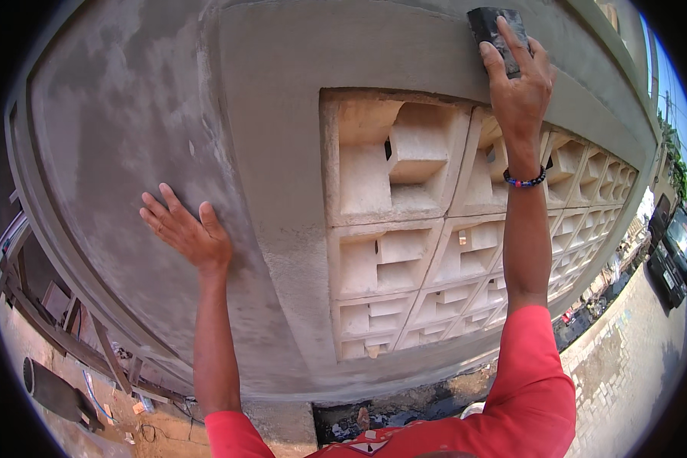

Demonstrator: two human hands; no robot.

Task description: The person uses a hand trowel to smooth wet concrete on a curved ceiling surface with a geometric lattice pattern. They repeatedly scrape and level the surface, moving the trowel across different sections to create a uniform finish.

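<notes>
Dark block [495, 30] part hidden under right hand [520, 88] fingers [511, 38].

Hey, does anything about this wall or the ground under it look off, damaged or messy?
The grey plaster looks patchy and blotched beside the left hand. At the wall's foot lies a dark, wet-looking gap with rubble in it. The patterned blocks sit evenly. The right hand presses a dark pad against the upper band.

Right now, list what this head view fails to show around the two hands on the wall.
- Dark block: top cut off by the frame edge; right hand covers its lower part.
- Left hand: palm hidden, flat against the plastered wall.
- Vent blocks: far ones too small and bent by the lens.
</notes>
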